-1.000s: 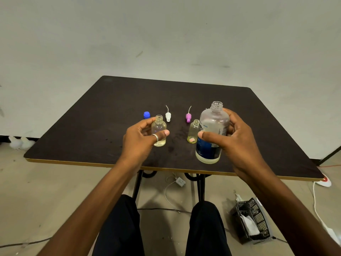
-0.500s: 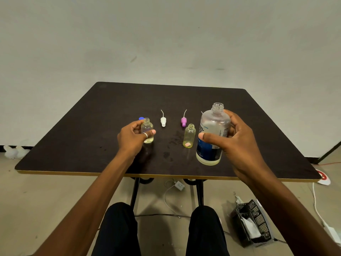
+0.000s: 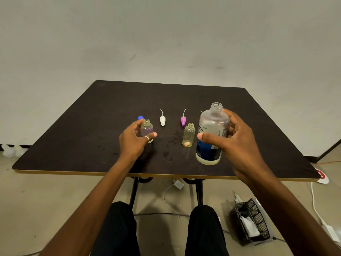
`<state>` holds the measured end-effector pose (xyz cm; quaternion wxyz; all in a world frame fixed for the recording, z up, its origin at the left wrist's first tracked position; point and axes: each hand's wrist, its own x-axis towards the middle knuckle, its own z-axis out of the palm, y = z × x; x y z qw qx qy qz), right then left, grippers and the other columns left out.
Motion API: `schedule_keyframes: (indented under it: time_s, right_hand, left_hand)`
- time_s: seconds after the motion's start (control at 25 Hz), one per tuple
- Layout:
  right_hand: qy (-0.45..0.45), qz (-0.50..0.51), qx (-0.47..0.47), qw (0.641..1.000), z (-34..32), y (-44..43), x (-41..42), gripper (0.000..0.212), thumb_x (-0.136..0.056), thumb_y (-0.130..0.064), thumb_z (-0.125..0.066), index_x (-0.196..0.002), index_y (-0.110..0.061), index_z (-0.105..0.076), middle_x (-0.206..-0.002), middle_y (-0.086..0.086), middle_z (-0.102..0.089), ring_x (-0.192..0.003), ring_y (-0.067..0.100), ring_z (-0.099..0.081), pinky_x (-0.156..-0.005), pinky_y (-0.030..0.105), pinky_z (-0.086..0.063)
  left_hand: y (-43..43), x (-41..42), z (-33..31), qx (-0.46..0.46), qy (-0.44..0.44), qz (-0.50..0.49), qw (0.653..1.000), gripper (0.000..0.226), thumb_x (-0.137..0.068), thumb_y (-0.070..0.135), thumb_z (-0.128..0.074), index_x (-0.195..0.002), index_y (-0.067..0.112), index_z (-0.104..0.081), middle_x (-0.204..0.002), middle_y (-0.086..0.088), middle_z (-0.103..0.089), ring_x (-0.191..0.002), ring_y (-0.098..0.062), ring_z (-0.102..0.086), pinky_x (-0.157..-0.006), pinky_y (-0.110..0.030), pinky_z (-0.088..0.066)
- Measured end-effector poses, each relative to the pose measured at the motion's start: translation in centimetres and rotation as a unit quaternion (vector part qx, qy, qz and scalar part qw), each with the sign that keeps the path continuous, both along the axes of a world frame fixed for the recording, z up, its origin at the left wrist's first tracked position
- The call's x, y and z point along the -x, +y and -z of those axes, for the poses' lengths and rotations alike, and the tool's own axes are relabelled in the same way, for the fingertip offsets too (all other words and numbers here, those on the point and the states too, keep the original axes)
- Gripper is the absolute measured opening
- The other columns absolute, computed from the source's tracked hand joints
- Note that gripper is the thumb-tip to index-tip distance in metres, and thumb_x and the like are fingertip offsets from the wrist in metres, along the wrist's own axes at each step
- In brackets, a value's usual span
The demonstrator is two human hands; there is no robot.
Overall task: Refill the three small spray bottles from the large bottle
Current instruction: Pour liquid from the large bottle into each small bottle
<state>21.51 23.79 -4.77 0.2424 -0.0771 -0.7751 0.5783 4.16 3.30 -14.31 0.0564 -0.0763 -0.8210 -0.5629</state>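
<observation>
With the left hand (image 3: 135, 143), pinches a small clear bottle (image 3: 147, 129) between thumb and fingers and stands it on the table (image 3: 92, 126) at centre left, just beside the blue cap (image 3: 140, 118); a second ago held it raised and nearer the middle of the frame. With the right hand (image 3: 238, 143), grips the large bottle (image 3: 212, 130) round its shoulder, upright and uncapped, base seemingly on the table at centre right, much as before. Leaves a second small bottle (image 3: 189, 134) open between the two, just left of the large one. Keeps the white spray head (image 3: 162, 120) and pink spray head (image 3: 183, 120) lying behind, off any bottle. Suggests one small bottle is put back and the next is due; shows no third small bottle, possibly hidden behind the large bottle.
</observation>
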Motion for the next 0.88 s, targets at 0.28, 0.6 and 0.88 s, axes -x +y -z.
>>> schedule_keyframes:
  time_s: [0.28,0.6,0.88]
  right_hand:
    - [0.007,0.008,-0.009,1.000,-0.4,0.6,-0.1,0.073,-0.064,-0.025,-0.086,-0.129,-0.033,-0.052,-0.118,-0.014,-0.064,-0.106,0.007,-0.064,-0.078,0.022,-0.057]
    - [0.018,0.016,-0.013,1.000,-1.0,0.9,-0.1,0.073,-0.063,-0.024,-0.086,-0.126,-0.038,-0.051,-0.113,-0.021,-0.063,-0.101,-0.001,-0.064,-0.071,0.015,-0.054]
    - [0.018,0.014,-0.013,1.000,-1.2,1.0,-0.3,0.073,-0.064,-0.023,-0.086,-0.125,-0.039,-0.050,-0.114,-0.020,-0.063,-0.104,0.003,-0.063,-0.076,0.017,-0.056]
  left_hand:
    - [2.4,-4.5,-1.0,-0.033,0.224,-0.052,0.973,0.062,-0.079,0.027,-0.083,-0.133,0.012,-0.057,-0.132,-0.002,-0.059,-0.126,-0.012,-0.053,-0.103,-0.016,-0.041]
    - [9.5,-5.0,0.0,0.020,0.069,0.142,0.987,0.081,-0.075,0.026,-0.085,-0.145,0.017,-0.046,-0.138,0.008,-0.057,-0.124,-0.004,-0.053,-0.094,-0.004,-0.040]
    - [10.3,-4.2,-0.8,0.045,0.028,0.108,0.993,0.046,-0.082,0.021,-0.080,-0.124,0.017,-0.063,-0.113,0.001,-0.071,-0.098,-0.009,-0.065,-0.077,-0.013,-0.046]
